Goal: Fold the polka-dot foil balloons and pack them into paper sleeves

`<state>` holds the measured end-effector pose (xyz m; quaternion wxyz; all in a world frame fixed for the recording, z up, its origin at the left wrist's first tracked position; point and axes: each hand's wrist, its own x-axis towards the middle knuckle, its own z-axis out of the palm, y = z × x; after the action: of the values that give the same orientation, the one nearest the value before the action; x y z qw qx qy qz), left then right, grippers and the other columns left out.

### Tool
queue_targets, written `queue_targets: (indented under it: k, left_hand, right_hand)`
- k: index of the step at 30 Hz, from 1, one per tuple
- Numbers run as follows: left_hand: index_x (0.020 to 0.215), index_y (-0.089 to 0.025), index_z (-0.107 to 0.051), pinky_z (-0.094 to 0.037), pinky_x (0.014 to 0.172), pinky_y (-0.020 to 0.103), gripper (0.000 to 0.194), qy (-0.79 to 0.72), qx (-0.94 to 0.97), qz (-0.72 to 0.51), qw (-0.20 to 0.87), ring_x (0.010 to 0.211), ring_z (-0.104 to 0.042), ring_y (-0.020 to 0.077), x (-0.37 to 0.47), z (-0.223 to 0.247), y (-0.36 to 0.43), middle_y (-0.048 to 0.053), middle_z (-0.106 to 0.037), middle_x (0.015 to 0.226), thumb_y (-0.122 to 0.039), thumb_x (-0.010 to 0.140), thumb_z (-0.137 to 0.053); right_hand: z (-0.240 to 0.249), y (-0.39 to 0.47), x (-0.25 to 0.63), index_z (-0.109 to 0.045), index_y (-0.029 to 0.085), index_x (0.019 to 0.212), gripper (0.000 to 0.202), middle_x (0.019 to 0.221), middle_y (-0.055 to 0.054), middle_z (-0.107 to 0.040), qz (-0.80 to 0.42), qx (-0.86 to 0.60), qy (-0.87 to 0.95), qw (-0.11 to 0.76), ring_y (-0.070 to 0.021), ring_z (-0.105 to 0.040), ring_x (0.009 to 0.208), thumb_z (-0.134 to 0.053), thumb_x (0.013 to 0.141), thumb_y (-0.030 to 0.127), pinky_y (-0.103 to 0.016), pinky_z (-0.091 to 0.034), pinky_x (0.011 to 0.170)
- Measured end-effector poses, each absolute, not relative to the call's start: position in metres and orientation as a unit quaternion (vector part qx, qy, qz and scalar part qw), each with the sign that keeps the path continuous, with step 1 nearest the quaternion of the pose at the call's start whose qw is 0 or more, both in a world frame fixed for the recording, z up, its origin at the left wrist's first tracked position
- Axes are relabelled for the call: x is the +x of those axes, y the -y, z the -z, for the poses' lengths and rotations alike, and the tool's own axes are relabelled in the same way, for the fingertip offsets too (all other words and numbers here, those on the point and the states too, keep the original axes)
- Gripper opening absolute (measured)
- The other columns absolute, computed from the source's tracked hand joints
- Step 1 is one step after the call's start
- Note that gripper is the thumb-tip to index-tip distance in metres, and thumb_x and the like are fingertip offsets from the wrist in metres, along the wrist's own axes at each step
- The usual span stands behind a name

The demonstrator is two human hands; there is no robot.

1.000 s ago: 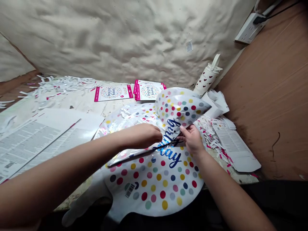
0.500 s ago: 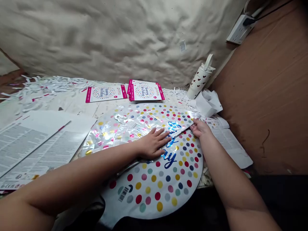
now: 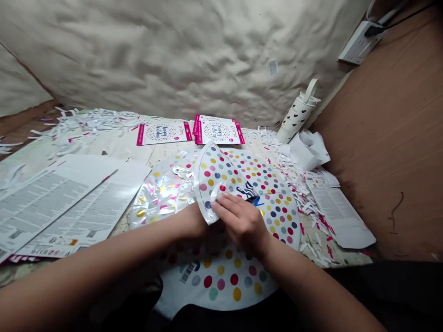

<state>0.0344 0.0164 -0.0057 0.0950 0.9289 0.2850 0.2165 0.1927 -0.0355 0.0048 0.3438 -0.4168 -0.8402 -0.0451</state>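
Note:
A flat foil balloon (image 3: 217, 166) with coloured dots and blue lettering has its right side folded over to the left. My right hand (image 3: 244, 220) is closed on the folded part, its fingers pressed against the foil. My left hand (image 3: 198, 223) reaches beneath that flap from the left, and the foil hides its fingers. Under the fold lies more dotted foil, with a barcode sticker (image 3: 188, 273) at the lower left. Whether this is one balloon or several stacked, I cannot tell.
Printed cards (image 3: 69, 203) lie at the left, and pink-edged balloon packets (image 3: 219, 130) at the back. A white bottle with hearts (image 3: 298, 117) stands near crumpled paper (image 3: 308, 150). Paper shreds (image 3: 100, 124) litter the table; a power strip (image 3: 360, 44) hangs on the right wall.
My right hand has carried the balloon's right edge over to the left. My left hand, earlier flat on the foil, is now partly under the flap. The view has shifted slightly.

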Motion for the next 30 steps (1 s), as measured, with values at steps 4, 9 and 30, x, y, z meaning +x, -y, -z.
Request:
queue_targets:
  k: [4,9,30]
  left_hand:
    - [0.097,-0.015,-0.065,-0.049,0.089,0.034,0.024,-0.188,0.965,-0.172,0.066,0.093,-0.061,0.0217,-0.016,0.005,0.023,0.008,-0.067,0.095,-0.020,0.084,-0.045]
    - [0.102,-0.013,-0.062,-0.049,0.088,0.041,0.024,-0.223,0.956,-0.185,0.039,0.093,-0.061,0.0241,-0.035,0.019,0.052,0.011,-0.066,0.096,-0.023,0.086,-0.048]
    - [0.104,-0.018,-0.048,-0.052,0.074,0.027,0.016,-0.312,0.910,-0.262,0.081,0.087,-0.061,0.0172,-0.042,0.026,0.047,0.009,-0.059,0.100,-0.019,0.087,-0.046]
  right_hand:
    - [0.021,0.039,0.188,-0.068,0.015,0.095,0.026,0.099,-0.010,-0.070,0.042,-0.390,0.858,0.332,-0.0214,-0.064,0.099,-0.044,0.085,0.009,-0.033,-0.051,0.091]
    - [0.037,0.048,0.178,-0.065,0.017,0.102,0.025,0.106,-0.009,-0.068,-0.042,-0.386,0.878,0.282,-0.0204,-0.062,0.103,-0.049,0.083,0.012,-0.032,-0.049,0.093]
    - [0.024,0.056,0.146,-0.063,0.020,0.071,0.022,0.070,-0.003,-0.063,-0.015,-0.444,0.873,0.201,-0.0163,-0.056,0.069,-0.047,0.086,0.022,-0.026,-0.043,0.057]
